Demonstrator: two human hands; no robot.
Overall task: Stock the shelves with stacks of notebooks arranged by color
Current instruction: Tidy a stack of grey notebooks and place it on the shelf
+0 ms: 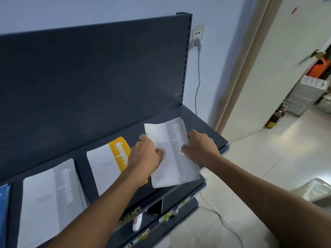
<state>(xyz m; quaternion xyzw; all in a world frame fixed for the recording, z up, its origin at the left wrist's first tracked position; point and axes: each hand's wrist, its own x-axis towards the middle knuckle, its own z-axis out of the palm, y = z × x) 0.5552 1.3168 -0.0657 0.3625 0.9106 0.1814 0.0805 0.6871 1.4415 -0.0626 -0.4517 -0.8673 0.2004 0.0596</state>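
Observation:
A stack of white notebooks with a grey band (176,165) lies at the right end of the dark shelf (211,129). My left hand (146,154) presses on its left half with curled fingers. My right hand (200,145) grips its right edge. To the left lies a stack with a yellow band (109,161), partly hidden by my left forearm. Further left sits another grey-banded stack (50,203). A blue notebook (3,212) shows at the left edge of the view.
The shelf's dark back panel (89,77) rises behind the stacks. Lower shelves (161,217) hold small items and price tags. A wall socket with a cable (197,38) is on the right. An open doorway (286,86) and tiled floor lie further right.

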